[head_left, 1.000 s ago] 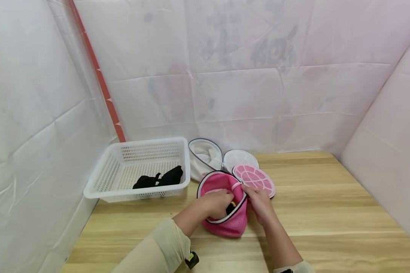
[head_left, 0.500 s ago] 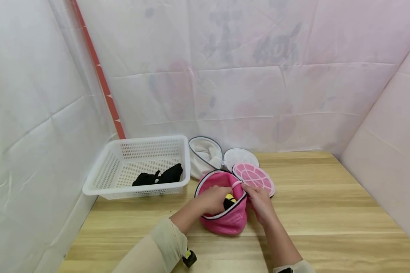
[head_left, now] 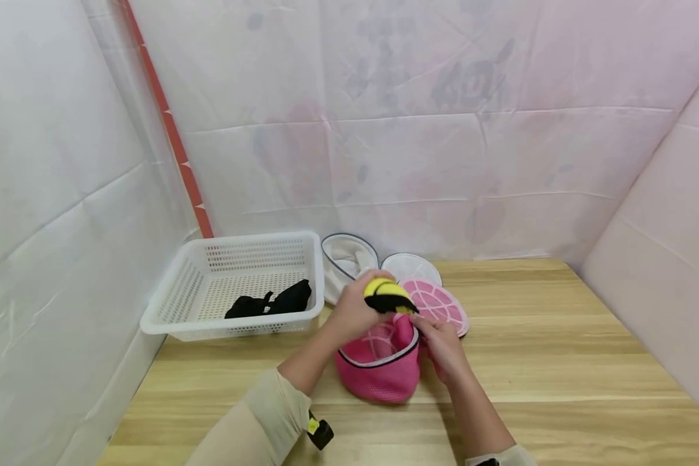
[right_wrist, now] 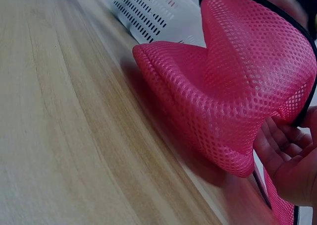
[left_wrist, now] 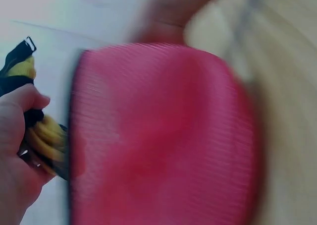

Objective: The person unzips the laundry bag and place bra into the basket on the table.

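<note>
My left hand [head_left: 355, 305] grips a folded yellow-and-black bra [head_left: 389, 296] above the mouth of a pink mesh laundry bag [head_left: 378, 380]. In the left wrist view the bra [left_wrist: 47, 136] shows a strap end with a small ring or hook, and the bag blurs across the middle. My right hand [head_left: 443, 346] pinches the bag's right rim, where its round pink lid [head_left: 433, 303] hangs folded back. The right wrist view has the fingers [right_wrist: 280, 143] at the dark-edged rim of the mesh. The bag stands upright on the table; inside it, pink mesh ribs show.
A white perforated basket [head_left: 175, 317] stands at the left, with a black folded garment [head_left: 270, 303] inside. Behind the pink bag sit an open white mesh bag [head_left: 339, 272] and its white lid [head_left: 410, 266]. White sheeting walls [head_left: 413, 162] border the wooden table [head_left: 559, 362].
My left hand has risen out of the pink bag, bringing the yellow-and-black bra up with it. The right hand keeps its pinch on the rim, nearly unmoved.
</note>
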A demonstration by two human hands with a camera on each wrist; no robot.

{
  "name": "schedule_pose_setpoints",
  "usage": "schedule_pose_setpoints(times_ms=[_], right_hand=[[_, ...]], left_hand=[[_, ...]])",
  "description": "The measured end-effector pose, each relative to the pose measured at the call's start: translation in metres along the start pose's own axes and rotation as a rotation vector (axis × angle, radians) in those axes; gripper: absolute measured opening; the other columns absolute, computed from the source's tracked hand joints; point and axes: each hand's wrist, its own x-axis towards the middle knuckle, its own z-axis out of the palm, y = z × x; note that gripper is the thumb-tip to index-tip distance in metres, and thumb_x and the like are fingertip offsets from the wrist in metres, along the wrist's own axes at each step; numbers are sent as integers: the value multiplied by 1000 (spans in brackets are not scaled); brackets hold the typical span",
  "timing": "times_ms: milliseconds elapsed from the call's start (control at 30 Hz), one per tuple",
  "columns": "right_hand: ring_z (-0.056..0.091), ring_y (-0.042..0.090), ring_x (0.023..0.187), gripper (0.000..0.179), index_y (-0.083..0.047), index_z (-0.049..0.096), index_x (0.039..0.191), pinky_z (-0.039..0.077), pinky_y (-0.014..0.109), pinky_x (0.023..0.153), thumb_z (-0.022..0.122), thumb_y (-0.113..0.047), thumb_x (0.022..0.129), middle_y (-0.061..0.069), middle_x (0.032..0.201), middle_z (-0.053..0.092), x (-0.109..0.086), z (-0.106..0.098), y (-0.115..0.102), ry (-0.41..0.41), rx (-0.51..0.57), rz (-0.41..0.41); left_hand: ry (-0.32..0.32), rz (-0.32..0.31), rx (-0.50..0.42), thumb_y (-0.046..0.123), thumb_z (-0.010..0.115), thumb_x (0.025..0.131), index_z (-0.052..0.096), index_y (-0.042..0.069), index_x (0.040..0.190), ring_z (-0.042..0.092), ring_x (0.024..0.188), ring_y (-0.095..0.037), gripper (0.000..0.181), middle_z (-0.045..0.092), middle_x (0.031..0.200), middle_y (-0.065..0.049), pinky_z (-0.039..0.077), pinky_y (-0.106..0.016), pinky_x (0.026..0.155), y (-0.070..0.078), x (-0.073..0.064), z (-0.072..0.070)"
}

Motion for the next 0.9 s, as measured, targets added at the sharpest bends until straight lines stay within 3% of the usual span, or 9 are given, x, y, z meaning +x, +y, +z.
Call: schedule_pose_setpoints(times_ms=[133, 200, 300, 400, 467, 600, 733, 900], right_hand=[[56, 4, 61, 25, -1, 71, 84, 49, 21, 57, 62, -22, 96, -7, 63, 58, 1, 1, 1, 0, -5, -9], [54, 4, 61, 26, -2, 71, 83, 48, 20, 58, 63, -23, 95, -8, 63, 57, 2, 1, 1, 5, -18, -10], [55, 4, 63, 28, 0, 72, 85, 49, 20, 59, 62, -24, 96, -8, 65, 59, 3, 2, 2, 9, -33, -8], [56, 5, 66, 30, 3, 72, 88, 50, 20, 61, 62, -24, 96, -7, 67, 60, 3, 2, 2, 15, -45, -6], [56, 5, 66, 31, 4, 72, 89, 50, 20, 62, 63, -24, 96, -6, 68, 61, 3, 2, 3, 17, -47, -7], [58, 5, 68, 31, 5, 72, 91, 51, 20, 63, 63, -24, 96, -6, 70, 62, 0, 4, 3, 8, -36, -13], [58, 5, 68, 29, 4, 72, 90, 51, 19, 62, 63, -23, 96, -6, 70, 62, -1, 6, 3, 3, -25, -25], [58, 5, 68, 28, 4, 72, 90, 51, 20, 64, 63, -21, 96, -6, 70, 62, -1, 7, 4, -6, -23, -33]], left_hand=[[126, -2, -34, -3, 80, 69, 63, 20, 122, 60, 97, -21, 60, 65, 115, -3, 54, -36, 85, 16, 13, -34], [186, 2, 25, -2, 79, 70, 62, 18, 123, 61, 97, -23, 60, 65, 115, -6, 55, -37, 83, 15, 18, -55], [276, -23, 140, 0, 78, 71, 58, 16, 126, 61, 96, -27, 61, 65, 115, -11, 55, -41, 82, 1, 23, -90], [312, -97, 285, 3, 77, 75, 53, 13, 131, 60, 101, -31, 62, 63, 120, -15, 53, -46, 86, -23, 23, -125], [275, -186, 370, 6, 77, 79, 50, 12, 134, 59, 103, -32, 62, 61, 125, -14, 52, -48, 88, -41, 20, -145], [128, -334, 541, 13, 75, 84, 50, 8, 132, 59, 104, -34, 54, 61, 123, -16, 50, -51, 87, -72, 10, -173], [-30, -458, 641, 15, 76, 84, 50, 3, 133, 59, 110, -38, 57, 60, 125, -22, 50, -53, 89, -96, 1, -184], [-179, -576, 690, 22, 70, 91, 49, -2, 137, 55, 119, -42, 56, 53, 137, -25, 49, -54, 94, -116, -7, -184]])
